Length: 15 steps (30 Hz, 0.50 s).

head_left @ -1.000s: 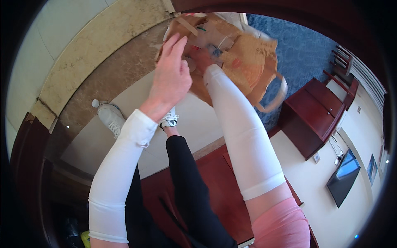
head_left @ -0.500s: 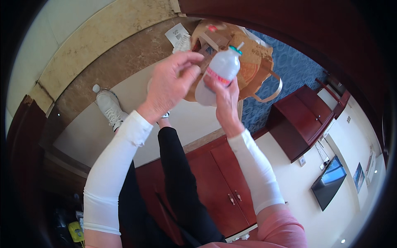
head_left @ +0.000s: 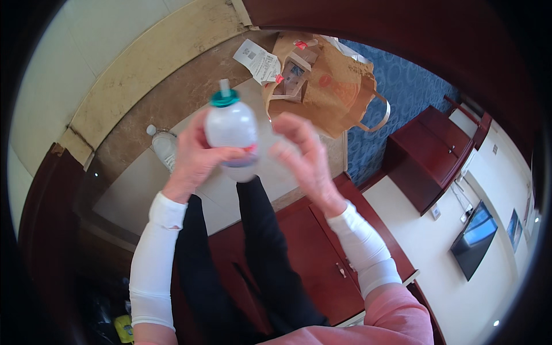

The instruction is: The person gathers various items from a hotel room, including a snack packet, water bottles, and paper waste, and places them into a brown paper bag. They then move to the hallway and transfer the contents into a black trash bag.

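Note:
My left hand [head_left: 192,155] is wrapped round a white translucent bottle [head_left: 231,126] with a green cap and a short spout on top. The bottle stands nearly upright in front of me and is slightly blurred. Just to its right, my right hand [head_left: 307,164] is apart from it, fingers loosely bent and spread, holding nothing. Beyond both hands a brown paper bag [head_left: 339,80] with a handle lies on the floor, its mouth showing a clear-windowed package [head_left: 292,77]. A printed paper slip [head_left: 256,60] hangs at the bag's left edge.
A white shoe [head_left: 165,149] is on the floor at left, with a small white round object [head_left: 151,130] by it. Dark red cabinets [head_left: 305,247] stand at lower middle and right. Blue patterned carpet [head_left: 397,86] lies beyond the bag. A wall screen [head_left: 474,238] hangs at far right.
The bottle has passed from my right hand to my left and moved left, toward me. My right hand has let go and opened. The bag is now less covered.

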Available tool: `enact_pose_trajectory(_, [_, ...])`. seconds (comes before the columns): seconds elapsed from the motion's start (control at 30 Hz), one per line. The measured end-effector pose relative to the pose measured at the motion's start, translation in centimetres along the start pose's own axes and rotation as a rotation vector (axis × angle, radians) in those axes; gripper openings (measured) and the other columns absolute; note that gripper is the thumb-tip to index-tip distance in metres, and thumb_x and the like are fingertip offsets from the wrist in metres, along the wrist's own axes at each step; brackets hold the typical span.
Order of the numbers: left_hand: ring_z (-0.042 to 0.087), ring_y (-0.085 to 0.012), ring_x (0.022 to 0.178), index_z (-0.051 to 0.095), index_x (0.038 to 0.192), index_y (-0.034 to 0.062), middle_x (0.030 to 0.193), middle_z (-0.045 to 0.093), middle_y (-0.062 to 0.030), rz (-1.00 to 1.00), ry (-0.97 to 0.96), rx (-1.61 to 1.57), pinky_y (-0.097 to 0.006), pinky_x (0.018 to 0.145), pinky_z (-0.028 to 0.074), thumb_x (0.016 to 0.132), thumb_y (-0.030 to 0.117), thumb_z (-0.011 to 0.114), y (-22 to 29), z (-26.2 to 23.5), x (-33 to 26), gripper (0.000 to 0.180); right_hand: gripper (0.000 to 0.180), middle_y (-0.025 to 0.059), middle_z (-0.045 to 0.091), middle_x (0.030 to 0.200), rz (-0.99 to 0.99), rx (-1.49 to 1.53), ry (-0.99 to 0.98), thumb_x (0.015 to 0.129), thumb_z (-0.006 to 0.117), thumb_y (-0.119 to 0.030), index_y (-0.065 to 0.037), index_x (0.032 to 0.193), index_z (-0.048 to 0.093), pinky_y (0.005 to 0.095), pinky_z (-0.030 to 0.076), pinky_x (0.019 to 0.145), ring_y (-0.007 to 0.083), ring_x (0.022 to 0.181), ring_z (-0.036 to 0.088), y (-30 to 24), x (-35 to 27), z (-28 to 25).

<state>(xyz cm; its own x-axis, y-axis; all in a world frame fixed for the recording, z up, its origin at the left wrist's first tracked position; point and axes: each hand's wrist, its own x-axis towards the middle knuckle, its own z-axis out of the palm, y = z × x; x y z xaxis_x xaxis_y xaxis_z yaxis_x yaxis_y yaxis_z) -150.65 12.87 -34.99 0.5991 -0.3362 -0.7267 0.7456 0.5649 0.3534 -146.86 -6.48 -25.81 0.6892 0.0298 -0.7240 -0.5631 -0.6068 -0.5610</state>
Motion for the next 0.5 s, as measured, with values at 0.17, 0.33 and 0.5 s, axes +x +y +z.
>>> enact_pose_trajectory(0.17, [0.063, -0.0172, 0.096, 0.052, 0.118, -0.0003, 0.105, 0.064, -0.009, 0.019, 0.265, 0.343, -0.032, 0.085, 0.051, 0.065, 0.004, 0.081, -3.8, -7.1, 2.8, 0.061, 0.031, 0.0172, 0.059, 0.106, 0.339, 0.436, 0.395, 0.086, 0.059, -0.005, 0.009, 0.114, 0.053, 0.0331, 0.051, 0.088, 0.0231, 0.099, 0.061, 10.6, 9.8, -7.3])
enact_pose_trajectory(0.33, [0.062, -0.0184, 0.093, 0.053, 0.111, -0.0013, 0.102, 0.064, -0.0107, 0.016, 0.393, 0.542, -0.032, 0.083, 0.05, 0.068, 0.013, 0.081, -9.5, -12.8, 6.8, 0.054, 0.032, 0.0128, 0.061, 0.097, 0.631, 0.124, 0.315, 0.079, 0.066, -0.002, 0.004, 0.11, 0.058, 0.0283, 0.052, 0.068, 0.0199, 0.088, 0.062, 27.7, 20.7, -7.9])
enact_pose_trajectory(0.5, [0.06, -0.017, 0.095, 0.049, 0.116, -0.0013, 0.106, 0.062, -0.0097, -0.083, 0.536, 0.559, -0.031, 0.085, 0.048, 0.075, 0.013, 0.078, -12.0, -14.8, 8.9, 0.053, 0.034, 0.0143, 0.063, 0.096, 0.415, -0.108, 0.194, 0.084, 0.062, -0.01, 0.003, 0.114, 0.055, 0.0335, 0.052, 0.067, 0.0208, 0.087, 0.063, 30.6, 21.5, -5.2])
